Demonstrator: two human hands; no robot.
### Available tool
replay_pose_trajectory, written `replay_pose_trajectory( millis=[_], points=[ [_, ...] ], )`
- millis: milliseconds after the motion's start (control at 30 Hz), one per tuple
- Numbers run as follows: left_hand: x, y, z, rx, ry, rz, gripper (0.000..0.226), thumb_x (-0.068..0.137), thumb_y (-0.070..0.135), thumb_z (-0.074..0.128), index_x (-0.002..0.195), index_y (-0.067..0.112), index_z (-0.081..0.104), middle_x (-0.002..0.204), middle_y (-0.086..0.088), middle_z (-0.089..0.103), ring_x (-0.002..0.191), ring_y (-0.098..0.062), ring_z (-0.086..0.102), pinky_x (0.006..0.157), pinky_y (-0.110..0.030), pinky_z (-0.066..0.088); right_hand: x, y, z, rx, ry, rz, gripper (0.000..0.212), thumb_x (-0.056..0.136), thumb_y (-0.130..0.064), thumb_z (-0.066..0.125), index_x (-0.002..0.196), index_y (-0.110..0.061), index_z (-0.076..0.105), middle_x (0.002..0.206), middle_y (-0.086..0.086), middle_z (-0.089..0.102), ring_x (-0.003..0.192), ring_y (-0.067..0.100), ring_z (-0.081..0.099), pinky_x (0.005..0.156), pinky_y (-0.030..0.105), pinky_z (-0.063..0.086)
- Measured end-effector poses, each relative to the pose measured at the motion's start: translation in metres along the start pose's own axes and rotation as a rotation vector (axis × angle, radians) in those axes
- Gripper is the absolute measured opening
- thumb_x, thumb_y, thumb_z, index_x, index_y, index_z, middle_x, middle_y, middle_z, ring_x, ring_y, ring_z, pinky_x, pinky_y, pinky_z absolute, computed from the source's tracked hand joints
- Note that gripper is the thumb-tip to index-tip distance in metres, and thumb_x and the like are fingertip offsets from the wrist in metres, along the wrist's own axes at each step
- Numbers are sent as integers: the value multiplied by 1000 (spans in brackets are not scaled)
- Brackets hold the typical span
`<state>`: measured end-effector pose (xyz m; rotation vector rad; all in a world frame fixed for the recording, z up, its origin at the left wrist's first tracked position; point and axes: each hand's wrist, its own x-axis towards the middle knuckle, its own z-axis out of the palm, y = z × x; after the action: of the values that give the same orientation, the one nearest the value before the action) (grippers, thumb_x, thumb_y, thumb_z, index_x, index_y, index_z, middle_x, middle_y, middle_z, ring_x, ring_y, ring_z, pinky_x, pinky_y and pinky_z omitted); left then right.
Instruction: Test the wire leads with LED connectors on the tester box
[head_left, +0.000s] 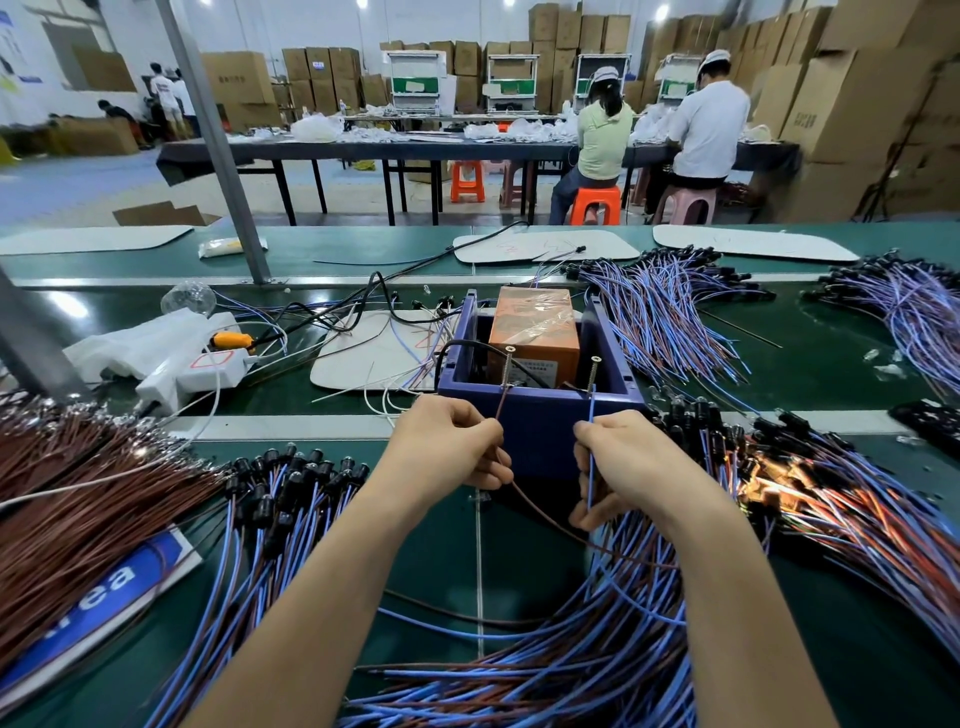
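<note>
Brown loose wires (78, 499) lie far left on the green table (441, 561), next to a heap of leads with black lamp ends (291, 473). The left hand (447, 441) is curled, pinching one brown wire (498, 408) whose tip rises to the foot of the left screw (508, 366) on the tester box (540, 431), which sits just beyond both hands. The right screw (593, 371) meets a blue wire (591, 415) pinched in the curled right hand (623, 462), with another heap (810, 483) beyond. Whether the tips truly touch is hard to tell. To do this well, press both bare tips firmly at once, keep them apart, and watch the lamp end, which is hidden here.
</note>
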<state>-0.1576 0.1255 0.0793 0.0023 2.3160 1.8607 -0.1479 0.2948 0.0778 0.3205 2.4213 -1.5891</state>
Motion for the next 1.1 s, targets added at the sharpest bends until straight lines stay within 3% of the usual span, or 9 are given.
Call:
replay_pose_trajectory(
  millis=[233,400,500,567,700,833,933,1033,1100],
  points=[
    [-6,6,-2,-39,-132,15,13,91,2,55,81,1,64,61,-9,66,49,-15,63,49,-20,52,-17,-10,-2,-157,9,-82,32,100,-20,36,74,-5,48,53,10,51,43,29,63,44,29,47],
    [-16,15,-2,-208,-406,101,14,89,14,60,98,15,71,66,-2,66,52,-9,61,53,-17,52,-41,-25,1,-287,-154,-284,44,101,-22,39,65,-15,63,56,1,67,36,7,51,36,16,35],
    [-20,20,-3,-223,-430,169,17,78,23,64,89,13,72,65,-3,64,52,-10,58,53,-18,51,-49,-28,-5,-209,-231,-331,44,102,-23,40,70,-14,70,72,8,74,43,-4,51,43,8,35],
    [-23,22,-2,-274,-422,215,14,75,24,65,81,13,72,65,-3,65,51,-10,58,52,-17,51,-51,-26,-13,-162,-296,-350,43,101,-35,43,79,-12,73,66,8,72,43,-6,51,45,3,34],
    [-23,27,-3,-446,-308,326,10,74,20,63,74,13,71,65,-4,66,51,-9,61,51,-15,51,-58,-16,-37,-257,-371,-333,40,72,-59,60,87,-26,77,56,0,65,48,0,50,49,6,34],
    [-22,33,-18,-598,-245,445,12,72,20,64,73,14,74,68,-4,68,55,-9,63,55,-16,53,-54,3,-63,-298,-96,-186,11,81,-30,73,73,-23,77,55,2,65,44,6,47,44,14,36],
    [-27,36,-35,-554,-308,530,12,69,26,68,73,18,75,69,1,69,57,-6,63,57,-14,52,-48,19,-78,-167,208,-86,25,82,-4,73,59,-12,73,55,3,66,50,14,51,51,24,48],
    [-30,34,-49,-439,-488,557,14,74,30,73,79,17,73,74,2,68,61,-7,64,58,-15,52,-45,23,-81,-95,364,-81,43,81,12,65,51,-19,72,73,14,72,70,31,63,79,44,54],
    [-31,32,-56,-392,-597,528,16,77,30,75,80,15,72,76,1,66,61,-10,65,57,-16,53,-42,23,-79,-124,435,-119,48,79,14,61,53,-25,72,75,12,72,79,33,64,80,42,51]
  ],
)
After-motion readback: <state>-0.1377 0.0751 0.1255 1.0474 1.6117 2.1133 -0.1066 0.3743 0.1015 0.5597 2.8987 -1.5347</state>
